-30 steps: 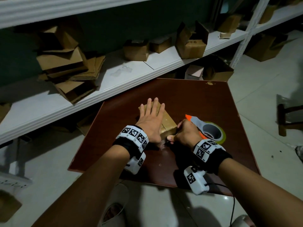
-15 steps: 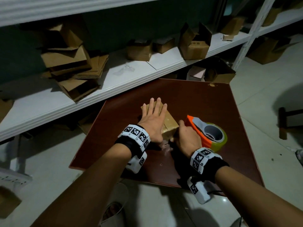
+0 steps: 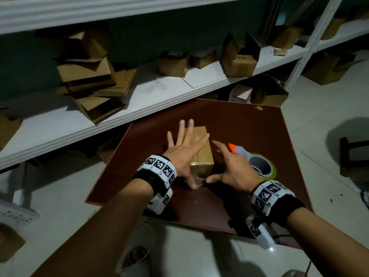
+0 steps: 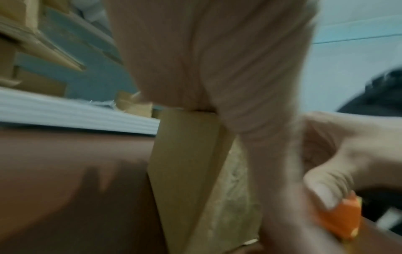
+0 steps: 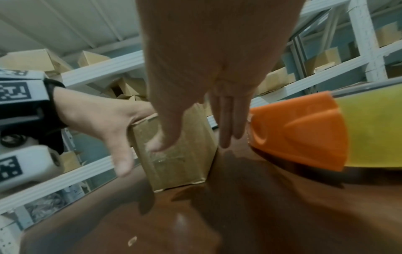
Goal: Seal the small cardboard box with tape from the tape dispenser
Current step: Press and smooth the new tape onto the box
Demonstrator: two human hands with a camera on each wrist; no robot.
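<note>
The small cardboard box (image 3: 202, 150) stands on the dark red-brown table (image 3: 239, 124), with a shiny strip of tape along its top seam and down its near face. My left hand (image 3: 184, 147) lies flat on the box top with fingers spread, its thumb reaching down the near face. My right hand (image 3: 225, 166) is open beside the box's right side, its thumb at the taped near face (image 5: 165, 139). The tape dispenser (image 3: 257, 164), orange and grey with a yellowish roll, lies on the table just right of that hand, held by no one.
White shelves (image 3: 159, 96) behind the table carry several cardboard boxes and a pile of flattened ones (image 3: 93, 84). More boxes (image 3: 267, 94) sit on the floor past the table's far edge. A dark stool (image 3: 353, 154) stands at the right.
My right hand has let go of the tape dispenser, which now lies on the table, and has opened beside the box. The left hand stays flat on top, thumb now down the near face.
</note>
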